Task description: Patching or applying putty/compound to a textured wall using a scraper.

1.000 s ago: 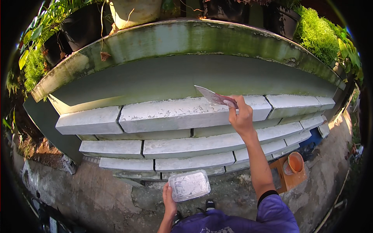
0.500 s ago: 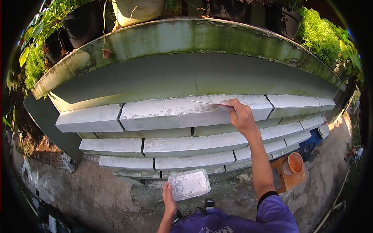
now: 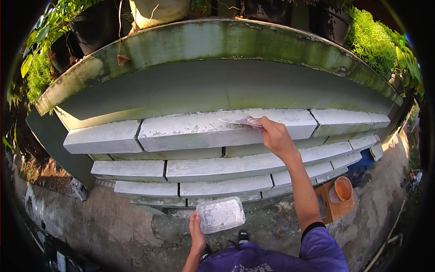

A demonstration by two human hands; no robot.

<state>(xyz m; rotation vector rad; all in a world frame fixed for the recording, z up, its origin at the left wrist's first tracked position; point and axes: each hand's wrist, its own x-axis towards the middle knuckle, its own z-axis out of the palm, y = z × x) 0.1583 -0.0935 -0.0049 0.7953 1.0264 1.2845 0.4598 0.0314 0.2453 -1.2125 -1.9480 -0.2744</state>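
Putty knife (image 3: 236,121): thin flat metal blade, pale grey, smeared with white filler, laid nearly flat against the face of the top white slab (image 3: 199,129) just above frame centre. The handle end is hidden in the right hand (image 3: 276,137), whose fingers are closed around it; the blade tip points toward frame left. The right arm is stretched up from the lower right, with a purple sleeve at the bottom edge.

A shallow rectangular tray (image 3: 220,214), clear plastic coated with white paste, is held in the lower centre by the left hand (image 3: 196,231); the fingers are curled on its left edge, thumb on top. The tray is held well apart from the knife.

The slabs are stacked in stepped rows, painted white and patchy, with dark joints between them. A grey rendered band and a mossy green ledge (image 3: 217,41) are seen above. Potted plants (image 3: 371,41) sit along the top. An orange pot (image 3: 343,188) on a brown box is seen at right, on rough concrete ground (image 3: 113,226).
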